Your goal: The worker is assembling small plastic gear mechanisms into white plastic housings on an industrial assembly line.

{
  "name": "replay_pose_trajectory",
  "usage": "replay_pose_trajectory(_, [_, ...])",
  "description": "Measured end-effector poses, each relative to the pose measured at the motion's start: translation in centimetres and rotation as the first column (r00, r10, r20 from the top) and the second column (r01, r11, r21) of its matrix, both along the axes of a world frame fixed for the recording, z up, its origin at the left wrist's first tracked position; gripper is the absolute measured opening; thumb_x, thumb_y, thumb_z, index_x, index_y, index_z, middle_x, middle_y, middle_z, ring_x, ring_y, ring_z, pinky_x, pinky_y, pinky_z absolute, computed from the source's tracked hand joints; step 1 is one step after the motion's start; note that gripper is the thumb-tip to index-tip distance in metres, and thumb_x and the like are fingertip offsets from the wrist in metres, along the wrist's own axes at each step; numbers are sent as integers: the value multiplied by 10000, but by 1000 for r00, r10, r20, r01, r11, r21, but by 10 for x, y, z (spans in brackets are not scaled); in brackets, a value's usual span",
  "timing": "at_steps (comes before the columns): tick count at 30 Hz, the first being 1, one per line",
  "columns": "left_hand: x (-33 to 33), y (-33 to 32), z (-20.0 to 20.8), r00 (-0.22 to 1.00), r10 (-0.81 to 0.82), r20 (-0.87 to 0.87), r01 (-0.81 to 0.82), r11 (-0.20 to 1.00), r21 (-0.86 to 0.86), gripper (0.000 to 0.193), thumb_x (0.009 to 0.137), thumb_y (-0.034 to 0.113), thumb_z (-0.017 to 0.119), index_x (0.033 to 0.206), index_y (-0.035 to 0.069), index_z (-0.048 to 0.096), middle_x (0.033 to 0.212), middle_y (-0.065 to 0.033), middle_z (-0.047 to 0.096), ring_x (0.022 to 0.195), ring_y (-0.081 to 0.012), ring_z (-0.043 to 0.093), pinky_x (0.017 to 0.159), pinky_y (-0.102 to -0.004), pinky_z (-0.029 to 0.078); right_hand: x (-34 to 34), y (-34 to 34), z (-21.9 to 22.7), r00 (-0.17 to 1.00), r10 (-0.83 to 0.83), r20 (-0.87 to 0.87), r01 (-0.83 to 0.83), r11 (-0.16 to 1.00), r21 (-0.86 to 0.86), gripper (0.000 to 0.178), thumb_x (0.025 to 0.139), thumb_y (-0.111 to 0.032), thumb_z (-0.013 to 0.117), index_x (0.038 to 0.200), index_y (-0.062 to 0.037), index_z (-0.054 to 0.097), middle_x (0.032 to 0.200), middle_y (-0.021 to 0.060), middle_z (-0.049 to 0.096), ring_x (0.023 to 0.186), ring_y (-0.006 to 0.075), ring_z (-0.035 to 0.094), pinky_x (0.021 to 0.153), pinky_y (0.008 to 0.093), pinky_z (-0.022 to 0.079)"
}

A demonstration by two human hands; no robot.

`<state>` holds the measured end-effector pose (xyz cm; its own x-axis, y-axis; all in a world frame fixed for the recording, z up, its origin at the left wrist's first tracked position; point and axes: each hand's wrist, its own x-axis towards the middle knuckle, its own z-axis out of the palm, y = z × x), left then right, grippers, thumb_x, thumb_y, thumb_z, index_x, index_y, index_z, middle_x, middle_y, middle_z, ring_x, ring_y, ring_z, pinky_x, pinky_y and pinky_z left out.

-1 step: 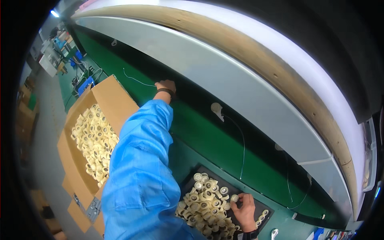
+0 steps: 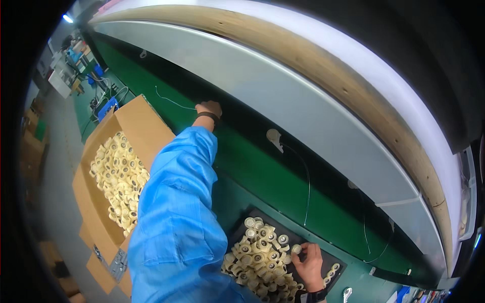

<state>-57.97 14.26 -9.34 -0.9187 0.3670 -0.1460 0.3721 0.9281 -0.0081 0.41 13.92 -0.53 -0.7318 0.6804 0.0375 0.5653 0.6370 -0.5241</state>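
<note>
My left arm, in a blue sleeve, stretches far forward to the green back panel [image 2: 232, 144]. There my left hand [image 2: 208, 107] is closed, a dark band at its wrist. What its fingers hold is hidden; a thin pale cord [image 2: 174, 102] runs from beside it to the left. Low on the right, my right hand [image 2: 309, 266] pinches a small round cream plastic part [image 2: 296, 249] between thumb and fingers. That part is over the edge of a heap of similar cream parts [image 2: 260, 257] with metallic centres, on a black tray [image 2: 326, 252].
An open cardboard box [image 2: 144, 118] full of cream parts stands left of my arm. A round white piece with a cord [image 2: 274, 135] hangs on the panel under a grey overhanging ledge [image 2: 283, 96]. A short row of small round parts [image 2: 331, 272] lies at the tray's right.
</note>
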Motion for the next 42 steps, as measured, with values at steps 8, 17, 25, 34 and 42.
replay_pose_trajectory(8, [7, 7, -11, 964, -235, -127, 267, 837, 478, 456, 752, 333, 682, 1054, 14, 560, 1077, -195, 642, 1016, -363, 622, 851, -425, 518, 6, -3, 7, 983, -124, -136, 101, 981, -169, 253, 690, -41, 735, 880, -7, 571, 806, 95, 618, 685, 206, 613, 624, 309, 521])
replay_pose_trajectory(17, [247, -52, 220, 412, -861, 298, -210, 229, 951, 287, 725, 97, 791, 943, 40, 614, 813, -69, 668, 633, -119, 634, 559, -229, 492, 19, -16, 84, 724, -448, -524, -76, 703, -707, 286, 852, -10, 610, 1137, 2, 591, 978, 62, 642, 823, 104, 585, 734, 236, 481])
replay_pose_trajectory(25, [414, -125, 205, -89, -874, 478, -815, 340, 470, 339, 942, 197, 602, 1239, 53, 528, 1000, -119, 665, 735, -80, 588, 614, -186, 471, 9, -51, 143, 605, -335, -722, -355, 698, -622, 369, 851, -9, 614, 1204, 29, 513, 1103, 126, 620, 965, 152, 605, 792, 276, 502])
replay_pose_trajectory(34, [438, -154, 199, -104, -874, 474, -795, 359, 489, 395, 1011, 213, 428, 1366, 42, 450, 1158, -54, 580, 1016, -124, 561, 833, -278, 471, 8, -67, 126, 706, -314, -635, -282, 698, -659, 343, 856, 72, 606, 1193, 73, 542, 1067, 72, 562, 936, 137, 596, 838, 265, 504])
replay_pose_trajectory(42, [433, -163, 210, -59, -908, 415, -704, 333, 627, 320, 957, 150, 559, 1257, 55, 495, 1155, -55, 566, 1074, -142, 563, 913, -311, 476, 9, -67, 125, 691, -291, -662, -304, 714, -631, 325, 869, 18, 636, 1186, 59, 579, 1064, 73, 570, 918, 131, 604, 816, 256, 519])
